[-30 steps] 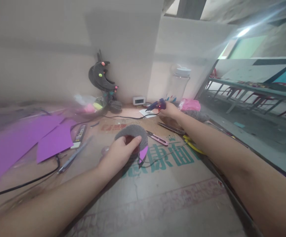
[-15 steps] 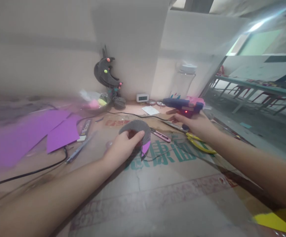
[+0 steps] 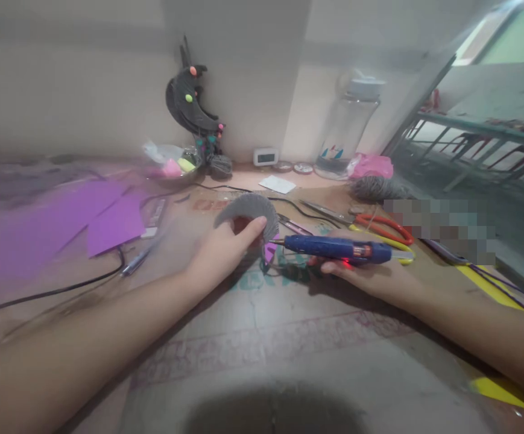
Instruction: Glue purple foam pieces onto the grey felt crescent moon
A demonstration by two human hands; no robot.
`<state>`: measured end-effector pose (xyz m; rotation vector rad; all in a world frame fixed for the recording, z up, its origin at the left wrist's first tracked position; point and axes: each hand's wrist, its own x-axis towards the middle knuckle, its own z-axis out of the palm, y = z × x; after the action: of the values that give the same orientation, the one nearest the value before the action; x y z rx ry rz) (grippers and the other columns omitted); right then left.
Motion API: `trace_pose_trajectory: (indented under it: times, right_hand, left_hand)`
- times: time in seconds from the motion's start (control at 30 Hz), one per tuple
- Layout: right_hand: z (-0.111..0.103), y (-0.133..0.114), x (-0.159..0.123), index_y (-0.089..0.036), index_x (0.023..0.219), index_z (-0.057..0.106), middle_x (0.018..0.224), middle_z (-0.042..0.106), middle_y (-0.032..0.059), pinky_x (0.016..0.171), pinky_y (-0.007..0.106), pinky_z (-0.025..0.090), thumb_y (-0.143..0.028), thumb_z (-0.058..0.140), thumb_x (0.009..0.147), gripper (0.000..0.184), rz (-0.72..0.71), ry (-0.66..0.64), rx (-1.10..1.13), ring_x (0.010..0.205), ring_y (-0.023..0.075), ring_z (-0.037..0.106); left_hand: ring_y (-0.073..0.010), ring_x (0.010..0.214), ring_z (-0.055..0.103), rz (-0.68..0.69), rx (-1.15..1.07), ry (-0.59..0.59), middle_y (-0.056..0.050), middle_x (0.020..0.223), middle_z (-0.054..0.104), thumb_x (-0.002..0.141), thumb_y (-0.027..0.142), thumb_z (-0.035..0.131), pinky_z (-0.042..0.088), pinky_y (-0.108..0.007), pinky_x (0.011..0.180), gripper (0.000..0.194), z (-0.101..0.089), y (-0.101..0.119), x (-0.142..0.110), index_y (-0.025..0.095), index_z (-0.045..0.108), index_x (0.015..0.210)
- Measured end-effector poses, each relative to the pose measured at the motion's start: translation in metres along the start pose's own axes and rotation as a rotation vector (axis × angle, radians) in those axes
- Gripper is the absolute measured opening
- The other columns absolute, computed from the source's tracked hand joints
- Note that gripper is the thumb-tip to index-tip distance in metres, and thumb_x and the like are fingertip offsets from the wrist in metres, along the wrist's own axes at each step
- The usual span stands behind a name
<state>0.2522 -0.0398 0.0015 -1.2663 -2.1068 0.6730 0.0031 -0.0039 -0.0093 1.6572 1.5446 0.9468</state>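
Observation:
My left hand [image 3: 223, 250] grips a grey crescent-shaped felt piece [image 3: 248, 210] with a small purple bit [image 3: 269, 250] at its lower end, held just above the table. My right hand [image 3: 361, 277] is closed around a blue hot glue gun [image 3: 338, 248] with a red light glowing on it. The gun lies level, its metal nozzle pointing left and almost touching the purple bit of the felt piece. A black cord runs from the gun across the table.
Purple paper sheets [image 3: 108, 224] lie at the left beside a pen [image 3: 135, 263] and a black cable [image 3: 40, 295]. Red-handled scissors [image 3: 381, 224], a clear jar [image 3: 347, 129], a small clock [image 3: 265, 157] and a dark crescent ornament [image 3: 189, 102] sit behind. Yellow paper [image 3: 501, 392] lies front right.
My right hand picked the glue gun up from the back of the table and brought it down and left to the felt piece. My left hand kept hold of the felt.

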Motion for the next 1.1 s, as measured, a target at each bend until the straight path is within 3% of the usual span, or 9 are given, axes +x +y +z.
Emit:
trace_pose_trajectory:
  times: [0.1, 0.27, 0.5, 1.1]
  right_hand:
    - [0.0, 0.0, -0.001, -0.024, 0.077, 0.059, 0.071, 0.065, 0.0015, 0.057, 0.032, 0.051, -0.047, 0.068, 0.082, 0.025, -0.016, 0.002, -0.037, 0.065, 0.0211, 0.064]
    - [0.001, 0.002, 0.001, -0.024, 0.077, 0.058, 0.07, 0.063, 0.0008, 0.057, 0.032, 0.05, -0.047, 0.068, 0.082, 0.026, -0.095, 0.0, -0.048, 0.064, 0.0199, 0.061]
    - [0.003, 0.001, 0.002, -0.022, 0.074, 0.059, 0.067, 0.061, 0.0006, 0.054, 0.03, 0.045, -0.047, 0.067, 0.083, 0.027, -0.087, 0.014, -0.087, 0.061, 0.0178, 0.058]
    - [0.004, 0.0, 0.002, -0.021, 0.073, 0.06, 0.069, 0.061, 0.001, 0.059, 0.03, 0.045, -0.043, 0.067, 0.084, 0.025, -0.118, -0.004, -0.149, 0.063, 0.0179, 0.058]
  left_hand:
    - [-0.0242, 0.078, 0.064, 0.052, 0.053, -0.048, -0.002, 0.078, 0.072, 0.084, 0.065, 0.047, 0.044, -0.034, 0.077, 0.048, -0.001, -0.002, -0.001, 0.022, 0.067, 0.074]
    - [-0.0245, 0.079, 0.065, 0.042, 0.089, -0.023, -0.001, 0.075, 0.071, 0.085, 0.063, 0.047, 0.043, -0.034, 0.076, 0.046, -0.002, -0.002, -0.001, 0.023, 0.065, 0.071]
    - [-0.0237, 0.078, 0.064, 0.035, 0.131, -0.019, 0.0, 0.075, 0.07, 0.085, 0.062, 0.046, 0.042, -0.034, 0.078, 0.045, -0.003, 0.001, -0.002, 0.024, 0.064, 0.069]
    - [-0.0228, 0.078, 0.064, 0.029, 0.137, -0.005, 0.0, 0.071, 0.069, 0.084, 0.058, 0.048, 0.045, -0.032, 0.081, 0.043, -0.005, 0.012, -0.008, 0.022, 0.068, 0.07]
